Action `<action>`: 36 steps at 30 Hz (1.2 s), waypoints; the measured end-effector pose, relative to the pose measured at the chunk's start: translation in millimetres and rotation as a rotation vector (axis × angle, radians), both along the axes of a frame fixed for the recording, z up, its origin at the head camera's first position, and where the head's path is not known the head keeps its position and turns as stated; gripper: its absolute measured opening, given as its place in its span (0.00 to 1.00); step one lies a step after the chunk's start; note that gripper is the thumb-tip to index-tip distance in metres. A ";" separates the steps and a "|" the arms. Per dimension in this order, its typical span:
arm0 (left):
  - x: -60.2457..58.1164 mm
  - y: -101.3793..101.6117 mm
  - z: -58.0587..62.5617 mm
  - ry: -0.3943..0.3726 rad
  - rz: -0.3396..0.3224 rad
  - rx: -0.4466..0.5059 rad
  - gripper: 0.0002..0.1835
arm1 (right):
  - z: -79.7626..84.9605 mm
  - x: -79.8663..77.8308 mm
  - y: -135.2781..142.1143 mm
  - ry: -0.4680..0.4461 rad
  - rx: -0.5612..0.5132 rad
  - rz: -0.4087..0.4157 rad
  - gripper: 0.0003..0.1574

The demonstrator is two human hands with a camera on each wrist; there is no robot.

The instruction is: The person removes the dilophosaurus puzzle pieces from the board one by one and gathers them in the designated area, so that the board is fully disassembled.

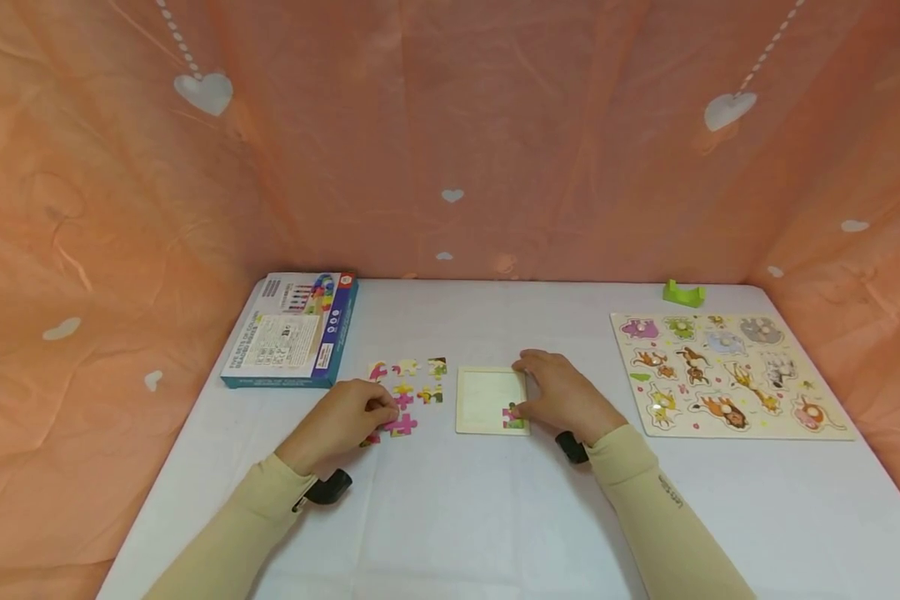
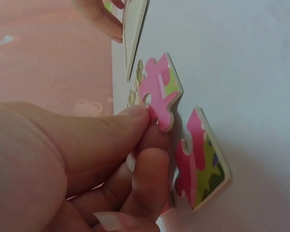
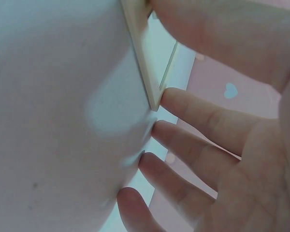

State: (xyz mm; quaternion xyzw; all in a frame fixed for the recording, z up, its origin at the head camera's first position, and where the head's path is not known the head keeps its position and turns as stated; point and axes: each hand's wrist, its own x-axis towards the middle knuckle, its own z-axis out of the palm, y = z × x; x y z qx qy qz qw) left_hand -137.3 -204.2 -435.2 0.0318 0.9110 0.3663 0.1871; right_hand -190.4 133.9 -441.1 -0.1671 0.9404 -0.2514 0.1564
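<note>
My left hand is over the loose jigsaw pieces left of centre. In the left wrist view its thumb and index finger pinch the edge of a pink puzzle piece. Another piece, pink with a green corner, lies near the curled fingers. A square wooden puzzle tray lies in the middle, with one pink and green piece in its near right corner. My right hand rests at the tray's right side, thumb over that piece. Its fingers are spread, the index fingertip touching the tray's far corner.
More loose jigsaw pieces lie between the left hand and the tray. A flat boxed set is at the back left. An animal peg puzzle board lies on the right, with a green plastic piece behind it.
</note>
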 end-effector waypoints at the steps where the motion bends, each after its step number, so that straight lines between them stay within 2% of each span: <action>1: 0.0 -0.3 0.0 0.006 -0.004 -0.002 0.05 | 0.4 0.2 0.0 0.001 -0.001 -0.001 0.42; 8: -0.3 -2.6 2.7 0.048 0.012 0.010 0.05 | 2.4 1.1 -0.5 0.001 -0.005 -0.002 0.42; 12: -4.0 6.2 6.4 0.054 0.013 0.029 0.04 | 3.2 1.6 1.2 -0.005 -0.012 -0.006 0.42; 16: -12.1 27.7 8.0 0.113 -0.058 0.017 0.04 | 2.7 1.2 3.0 -0.007 -0.007 0.010 0.42; 19: -20.6 50.1 9.0 0.184 -0.127 0.008 0.04 | 2.1 0.4 4.1 -0.008 -0.002 0.026 0.42; 21: -26.1 66.1 9.9 0.202 -0.157 0.016 0.03 | 1.8 -0.2 4.5 -0.012 -0.007 0.034 0.43; 26: -39.3 103.6 7.7 0.195 -0.254 0.015 0.03 | 1.6 -1.6 5.2 -0.050 -0.040 0.035 0.48; 30: -44.9 126.4 2.1 0.207 -0.351 -0.018 0.05 | 1.2 -2.1 6.1 -0.083 -0.053 0.027 0.55; 33: -46.7 137.7 -1.3 0.190 -0.373 -0.035 0.06 | 2.0 -1.9 7.4 -0.083 -0.034 0.034 0.60; 36: -46.9 144.2 -2.8 0.150 -0.359 -0.035 0.09 | 3.1 -1.5 9.2 -0.068 -0.012 0.049 0.63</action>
